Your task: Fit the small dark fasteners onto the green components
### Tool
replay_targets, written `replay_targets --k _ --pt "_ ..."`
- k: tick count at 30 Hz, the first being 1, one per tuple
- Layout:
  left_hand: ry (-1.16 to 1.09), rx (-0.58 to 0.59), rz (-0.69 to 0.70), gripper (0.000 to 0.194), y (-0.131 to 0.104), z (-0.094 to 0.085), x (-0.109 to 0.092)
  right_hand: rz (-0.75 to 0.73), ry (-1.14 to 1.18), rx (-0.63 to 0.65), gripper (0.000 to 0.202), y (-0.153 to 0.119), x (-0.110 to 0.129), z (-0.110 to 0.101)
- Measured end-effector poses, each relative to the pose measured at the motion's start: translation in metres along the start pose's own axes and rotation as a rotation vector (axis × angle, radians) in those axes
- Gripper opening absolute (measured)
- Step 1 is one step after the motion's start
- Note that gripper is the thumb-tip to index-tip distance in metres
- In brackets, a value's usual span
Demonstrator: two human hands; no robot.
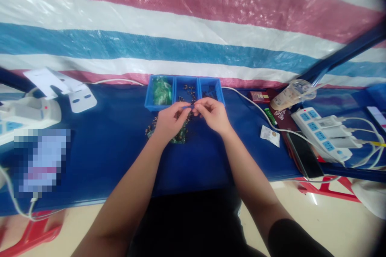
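Observation:
My left hand (170, 120) and my right hand (212, 114) meet above the table, in front of a row of blue bins. Both are closed in a pinch, fingertips nearly touching, around a small dark bluish piece (189, 107) too small to name. Behind them, the left bin (150, 98) holds green plastic bags (163, 91). Small copper-and-black parts (189, 88) lie in the middle bin, and dark pieces (208, 90) in the right one. Under my left hand sits a green bag (180, 137) with several small metallic parts (150, 130) around it, partly hidden.
To the right are a power strip (321, 132) with chargers, a dark phone (304, 154), a drink cup (294, 94), a white packet (270, 135) and a cable (256, 106). On the left are a blurred-out phone (45, 160), a white stand (80, 98) and another power strip (45, 112).

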State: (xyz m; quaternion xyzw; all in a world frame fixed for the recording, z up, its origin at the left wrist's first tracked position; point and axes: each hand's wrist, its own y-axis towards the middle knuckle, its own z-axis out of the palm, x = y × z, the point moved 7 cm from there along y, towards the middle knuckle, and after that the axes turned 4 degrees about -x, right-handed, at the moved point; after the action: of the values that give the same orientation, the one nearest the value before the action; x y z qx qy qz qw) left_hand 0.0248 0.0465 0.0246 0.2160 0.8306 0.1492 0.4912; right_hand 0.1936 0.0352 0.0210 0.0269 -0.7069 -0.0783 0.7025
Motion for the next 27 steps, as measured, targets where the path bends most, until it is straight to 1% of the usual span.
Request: replay_targets --k 4,9,13,19,23,27 --pt "0.006 -0.008 0.010 0.028 0.001 -0.001 -0.003 -0.001 0.058 -0.023 0.028 0.001 -0.002 -0.002" --pt "0.014 -0.024 0.019 0.026 0.000 -0.002 -0.001 0.013 0.067 0.014 0.029 0.001 -0.001 0.000" --pt "0.029 -0.033 0.003 0.026 0.000 -0.002 0.002 0.025 0.057 0.007 0.030 0.000 -0.002 0.001" --pt "0.024 -0.014 -0.003 0.027 0.000 -0.001 0.002 -0.017 0.066 -0.019 0.029 0.001 0.001 0.000" --pt "0.016 -0.010 -0.007 0.028 0.001 -0.002 0.000 -0.032 0.036 -0.015 0.029 -0.001 0.006 0.001" --pt "0.038 -0.023 -0.014 0.030 0.001 -0.004 -0.001 -0.048 -0.052 -0.004 0.031 -0.003 0.008 0.002"
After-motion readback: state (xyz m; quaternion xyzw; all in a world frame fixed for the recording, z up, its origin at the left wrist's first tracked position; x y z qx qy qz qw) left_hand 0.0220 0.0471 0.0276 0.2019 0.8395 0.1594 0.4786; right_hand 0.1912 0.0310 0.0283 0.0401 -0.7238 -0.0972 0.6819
